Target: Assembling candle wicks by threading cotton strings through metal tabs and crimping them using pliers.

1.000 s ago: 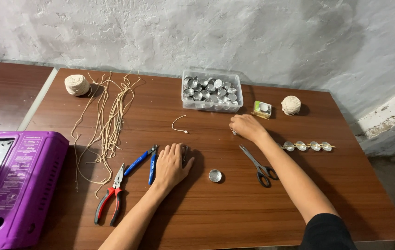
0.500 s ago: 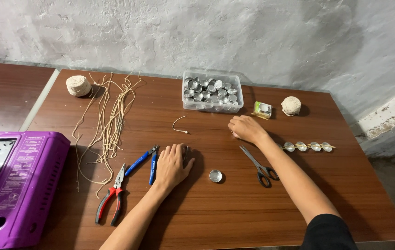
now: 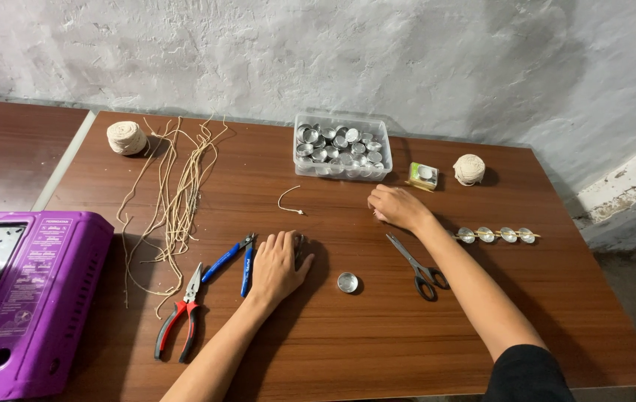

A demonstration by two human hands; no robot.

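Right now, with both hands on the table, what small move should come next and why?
Probably slide the right hand left to the short wick piece. That hand rests palm-down just right of it, the single metal cup stands empty, and the left hand lies flat beside the blue cutters.

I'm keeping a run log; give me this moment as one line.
left hand: flat on table | right hand: near short wick | scissors: untouched

Head view, steeply down, near table (image 3: 377, 335)
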